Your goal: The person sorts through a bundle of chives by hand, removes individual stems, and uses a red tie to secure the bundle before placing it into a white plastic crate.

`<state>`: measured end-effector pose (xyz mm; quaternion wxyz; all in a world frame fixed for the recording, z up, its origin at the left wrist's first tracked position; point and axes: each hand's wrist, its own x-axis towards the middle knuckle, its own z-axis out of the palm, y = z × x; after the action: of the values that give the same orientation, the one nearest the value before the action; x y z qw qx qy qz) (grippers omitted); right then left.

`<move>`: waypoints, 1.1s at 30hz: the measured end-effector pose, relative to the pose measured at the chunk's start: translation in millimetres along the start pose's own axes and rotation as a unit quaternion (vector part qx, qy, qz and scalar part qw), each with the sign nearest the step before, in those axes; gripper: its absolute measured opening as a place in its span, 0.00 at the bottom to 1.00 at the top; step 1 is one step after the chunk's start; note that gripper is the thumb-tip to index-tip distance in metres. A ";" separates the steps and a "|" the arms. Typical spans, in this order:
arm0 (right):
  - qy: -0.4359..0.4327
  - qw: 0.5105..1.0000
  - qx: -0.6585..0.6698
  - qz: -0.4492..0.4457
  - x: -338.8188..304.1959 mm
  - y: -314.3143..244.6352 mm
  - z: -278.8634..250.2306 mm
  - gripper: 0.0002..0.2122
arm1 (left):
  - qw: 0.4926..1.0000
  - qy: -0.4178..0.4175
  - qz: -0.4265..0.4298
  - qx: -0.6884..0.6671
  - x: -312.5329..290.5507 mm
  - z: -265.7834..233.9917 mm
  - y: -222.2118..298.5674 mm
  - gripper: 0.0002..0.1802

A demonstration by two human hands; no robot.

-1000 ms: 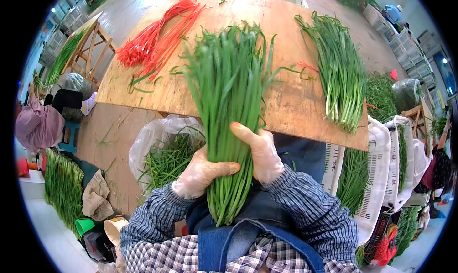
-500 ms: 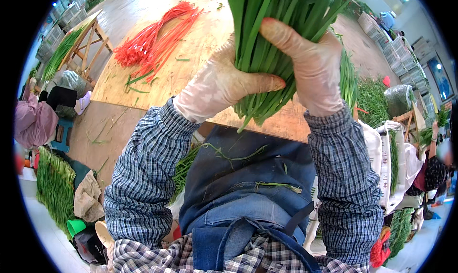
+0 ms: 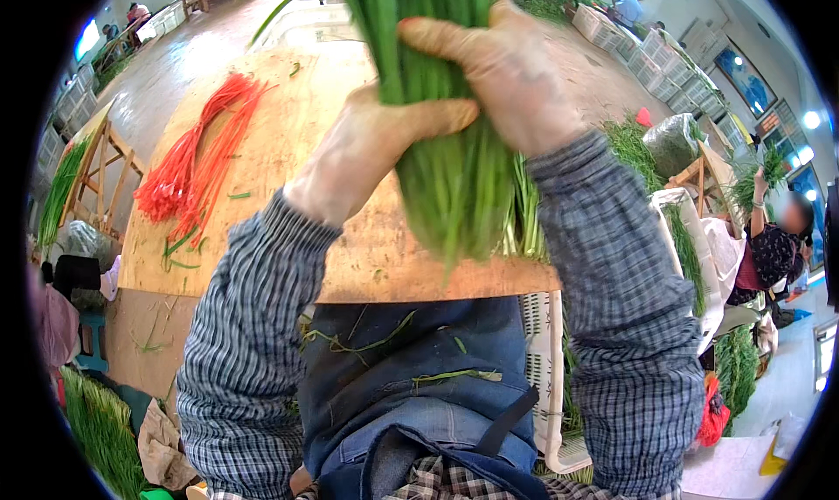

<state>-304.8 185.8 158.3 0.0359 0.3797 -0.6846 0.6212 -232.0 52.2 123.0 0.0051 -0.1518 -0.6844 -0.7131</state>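
Observation:
A thick bunch of garlic chives (image 3: 454, 181) stands nearly upright over the wooden table, pale stem ends down and slightly blurred. My gloved left hand (image 3: 354, 146) wraps round it from the left, thumb across the front. Higher up, my gloved right hand (image 3: 524, 80) grips it from the right, its thumb also laid across the leaves. Fingers behind the bunch are hidden. More chives (image 3: 527, 211) lie on the table behind my right wrist. Left of my hands, a bundle of red plastic strips (image 3: 197, 155) rests on the wooden table (image 3: 288, 115).
Cut leaf scraps (image 3: 181, 253) lie below the red strips. A white plastic crate (image 3: 552, 386) stands beside my lap on the right. More greens (image 3: 98, 426) are heaped at the lower left. Another person (image 3: 773, 246) holds greens at the far right.
Both hands have moved the bunch left and tilted its ends. My view has shifted, showing more of the table and the chives lying at its right side.

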 end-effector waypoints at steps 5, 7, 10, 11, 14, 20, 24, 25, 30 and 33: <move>0.025 0.992 0.037 0.114 -2.4 22.9 -58.2 0.15 | 0.995 -0.053 -0.002 -0.083 57.5 35.4 -29.7 0.26; 0.102 0.966 0.070 0.229 -14.6 46.3 -84.0 0.15 | 0.988 -0.098 -0.054 -0.109 72.9 52.5 -43.7 0.29; 0.186 0.936 0.009 0.299 -29.5 68.1 -88.3 0.22 | 0.987 -0.085 -0.072 -0.120 91.9 65.4 -95.4 0.34; 0.188 0.934 0.008 0.305 -34.3 76.1 -93.9 0.22 | 0.985 -0.080 -0.087 -0.127 94.0 71.0 -102.4 0.33; 0.176 0.930 -0.037 0.320 -45.7 98.2 -105.6 0.25 | 0.988 -0.085 -0.103 -0.082 96.2 80.0 -116.8 0.33; 0.169 0.907 -0.244 0.300 -49.9 131.9 -114.1 0.30 | 0.972 0.056 -0.146 0.177 105.0 87.1 -155.3 0.48; 0.149 0.836 -0.457 0.267 -48.3 111.7 -88.6 0.29 | 0.919 0.145 -0.168 0.325 91.0 90.9 -147.2 0.49; 0.153 0.815 -0.508 0.232 -47.6 110.6 -85.4 0.29 | 0.915 0.162 -0.153 0.336 89.3 90.6 -150.2 0.48; 0.134 0.858 -0.480 0.122 -53.9 140.6 -98.7 0.29 | 0.893 0.158 -0.152 0.393 91.8 94.3 -148.9 0.36; 0.082 0.851 -0.490 0.174 -54.9 141.3 -97.7 0.32 | 0.920 0.133 -0.153 0.335 98.2 85.8 -153.0 0.35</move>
<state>-386.9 289.1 35.5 0.1648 0.1354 -0.9494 0.2307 -340.6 165.4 -2.7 0.0379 0.0615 -0.8911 -0.4479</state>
